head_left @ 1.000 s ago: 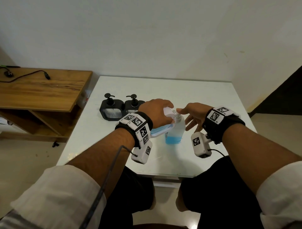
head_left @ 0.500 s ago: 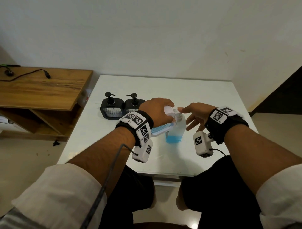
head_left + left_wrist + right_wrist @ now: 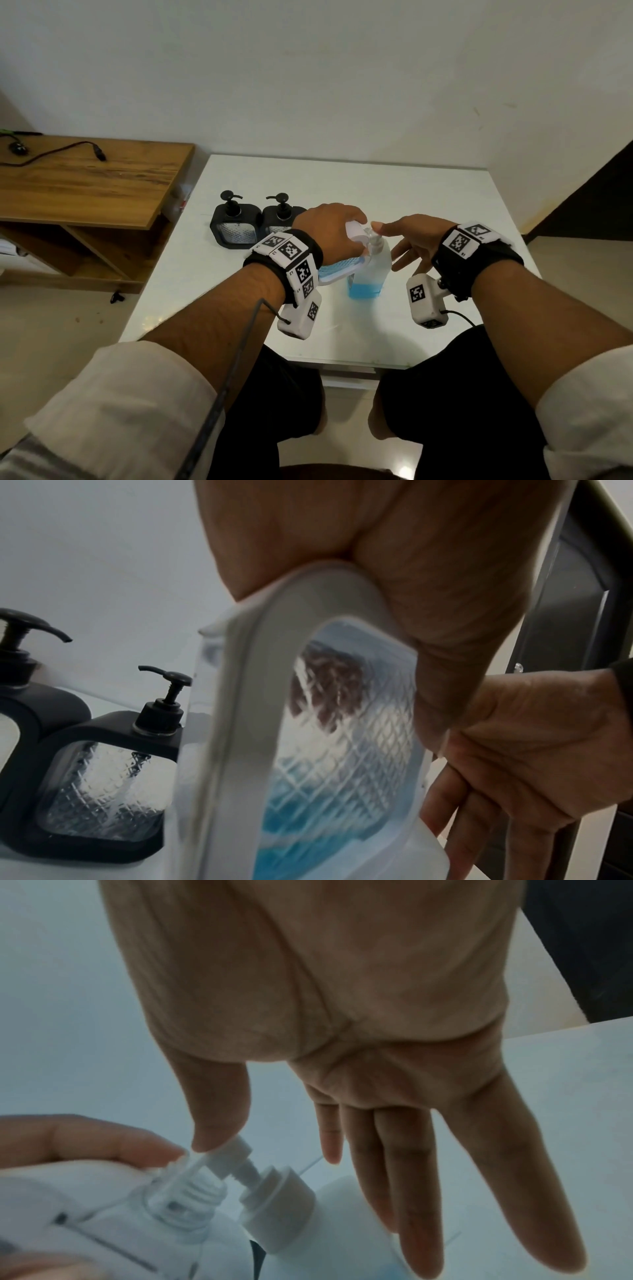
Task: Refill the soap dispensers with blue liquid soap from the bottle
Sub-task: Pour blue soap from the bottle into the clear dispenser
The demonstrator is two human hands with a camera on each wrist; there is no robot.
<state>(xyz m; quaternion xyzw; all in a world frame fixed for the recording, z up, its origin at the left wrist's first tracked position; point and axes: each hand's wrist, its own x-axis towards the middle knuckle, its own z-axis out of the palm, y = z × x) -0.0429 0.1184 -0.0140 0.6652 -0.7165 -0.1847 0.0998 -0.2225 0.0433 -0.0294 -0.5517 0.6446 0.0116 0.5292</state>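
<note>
Far left: wooden side table (image 3: 85,185) with a black cable (image 3: 61,152). On the white table (image 3: 342,178), two black dispensers (image 3: 236,222) (image 3: 282,214) side by side, pumps on. Left hand (image 3: 330,228) grips a white-framed dispenser (image 3: 337,270), tilted, pump off, some blue soap inside, open neck at the bottle's nozzle. Soap bottle (image 3: 370,274) upright mid-table, blue liquid low. Right hand (image 3: 411,240) not gripping: fingers straight and spread, thumb on the pump head (image 3: 236,1146).

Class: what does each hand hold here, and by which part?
Left hand grips the tilted white dispenser round its upper end. Right hand holds nothing; its thumb presses the bottle's pump.
</note>
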